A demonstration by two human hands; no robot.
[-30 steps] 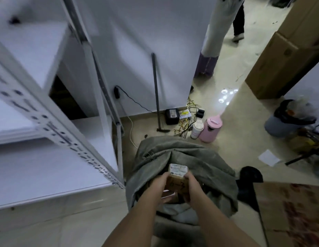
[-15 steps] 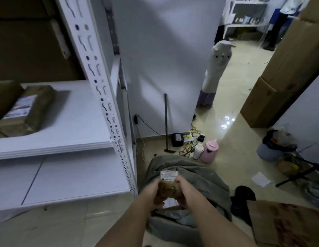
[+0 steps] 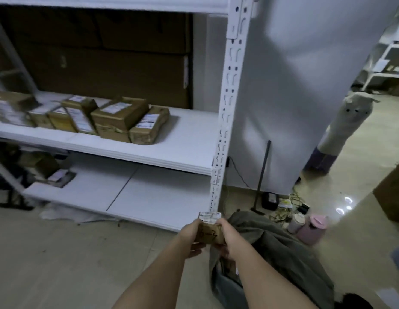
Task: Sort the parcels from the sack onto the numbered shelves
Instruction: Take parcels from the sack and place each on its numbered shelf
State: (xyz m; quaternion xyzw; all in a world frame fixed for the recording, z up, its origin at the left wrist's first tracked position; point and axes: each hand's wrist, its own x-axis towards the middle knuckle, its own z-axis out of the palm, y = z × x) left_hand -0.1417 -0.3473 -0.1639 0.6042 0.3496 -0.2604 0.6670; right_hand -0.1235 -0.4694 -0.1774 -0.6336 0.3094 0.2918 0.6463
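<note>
A small brown parcel (image 3: 209, 233) with a white label on top and handwriting on its near face is held between both my hands in front of me. My left hand (image 3: 190, 236) grips its left side and my right hand (image 3: 227, 238) grips its right side. The grey sack (image 3: 276, 248) lies open on the floor just right of my hands. The white shelf unit (image 3: 225, 121) stands ahead to the left. Its middle shelf (image 3: 183, 139) carries several brown parcels (image 3: 118, 118); the lower shelf (image 3: 149, 197) holds a couple of parcels at far left.
A hammer (image 3: 261, 177) leans on the white wall beside the shelf post. Cables, a charger, a cup and a pink kettle (image 3: 312, 228) sit on the floor behind the sack. A tall plush toy (image 3: 341, 130) stands right; a cardboard box (image 3: 392, 188) at the edge.
The view has swung left and up, bringing the shelf's parcels into sight. Both hands still hold the same parcel, now lifted clear of the sack and left of it.
</note>
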